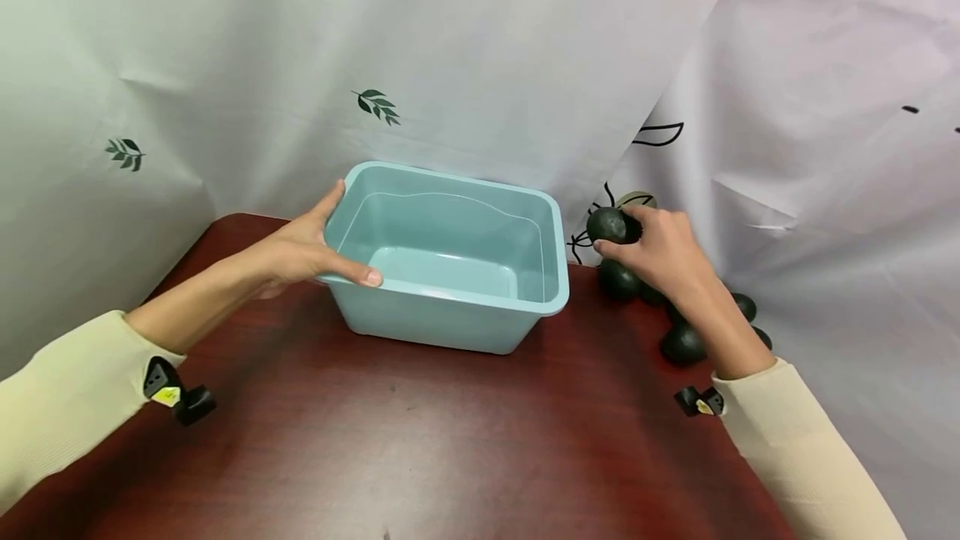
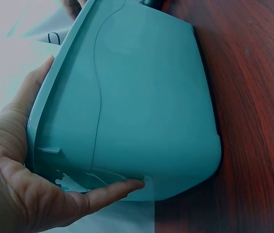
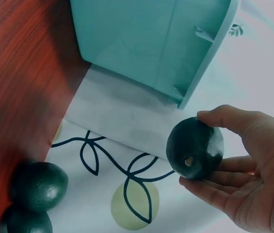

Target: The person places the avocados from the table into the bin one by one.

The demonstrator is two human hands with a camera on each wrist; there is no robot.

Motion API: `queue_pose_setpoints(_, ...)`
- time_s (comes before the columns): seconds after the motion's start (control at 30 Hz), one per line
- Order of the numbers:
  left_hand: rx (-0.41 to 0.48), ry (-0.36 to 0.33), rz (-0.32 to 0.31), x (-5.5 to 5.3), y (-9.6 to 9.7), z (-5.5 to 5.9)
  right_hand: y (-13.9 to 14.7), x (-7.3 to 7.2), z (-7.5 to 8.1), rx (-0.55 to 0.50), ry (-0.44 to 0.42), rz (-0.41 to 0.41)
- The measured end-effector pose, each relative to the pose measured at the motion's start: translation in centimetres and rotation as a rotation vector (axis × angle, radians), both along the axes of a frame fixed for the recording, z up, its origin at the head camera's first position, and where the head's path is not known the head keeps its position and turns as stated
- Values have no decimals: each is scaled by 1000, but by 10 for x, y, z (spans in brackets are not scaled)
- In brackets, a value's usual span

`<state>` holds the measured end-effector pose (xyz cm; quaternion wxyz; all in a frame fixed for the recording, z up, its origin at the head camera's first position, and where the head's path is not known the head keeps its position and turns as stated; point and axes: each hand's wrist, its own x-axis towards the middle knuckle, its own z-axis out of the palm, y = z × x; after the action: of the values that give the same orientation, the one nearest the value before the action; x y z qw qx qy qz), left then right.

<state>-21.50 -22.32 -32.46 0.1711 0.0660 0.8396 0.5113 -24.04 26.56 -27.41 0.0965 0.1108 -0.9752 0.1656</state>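
Observation:
My left hand point(image 1: 296, 248) rests against the left end of a light blue plastic bin point(image 1: 442, 315), its thumb and fingers spread straight along the rim and side. In the left wrist view the fingers lie against the bin's outer wall point(image 2: 146, 97). To the right of the bin, my right hand point(image 1: 660, 248) holds a dark green avocado point(image 1: 606, 225) above the table. Its stem end shows in the right wrist view, where the thumb and fingers pinch the avocado point(image 3: 192, 150). Inside, the bin shows only its bare floor and walls.
Several more avocados point(image 1: 682, 345) lie on the right side of the dark red wooden table point(image 1: 420, 432), partly hidden by my right forearm. A pale curtain point(image 1: 465, 48) with leaf prints hangs directly behind the bin and along the table's sides.

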Motion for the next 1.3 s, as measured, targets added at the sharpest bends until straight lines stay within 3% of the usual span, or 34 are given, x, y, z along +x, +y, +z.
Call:
queue_pose_setpoints(0.67, 16, -14, 25, 1, 3, 0, -17, 3, 16, -43, 47, 41)
queue_pose_setpoints(1.3, 0, -15, 15, 3, -3, 2, -28, 6, 18, -30, 80, 77)
